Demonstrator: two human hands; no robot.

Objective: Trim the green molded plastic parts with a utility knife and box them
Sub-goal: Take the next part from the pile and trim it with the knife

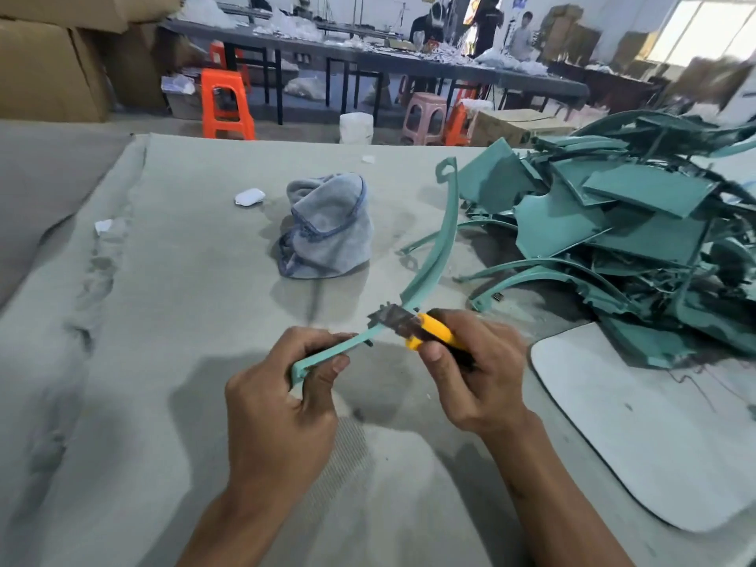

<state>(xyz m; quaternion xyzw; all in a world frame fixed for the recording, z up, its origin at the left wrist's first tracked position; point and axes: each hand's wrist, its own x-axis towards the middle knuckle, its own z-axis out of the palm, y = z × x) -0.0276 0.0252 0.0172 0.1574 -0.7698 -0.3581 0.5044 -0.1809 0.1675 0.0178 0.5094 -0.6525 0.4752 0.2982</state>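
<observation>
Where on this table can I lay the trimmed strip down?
Bare felt lies left of the grey cloth and white earbud case, out to the table's left edge. There is also bare felt near you, left of the white board. The right is crowded by the pile of green parts.

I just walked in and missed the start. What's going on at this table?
A person is trimming a long curved green strip. The left hand grips its near end, and the right hand holds a yellow utility knife with the blade against the strip's edge. A heap of green parts lies on the right of the table, and a crumpled grey cloth sits in the middle. No packing box is on the table.
</observation>
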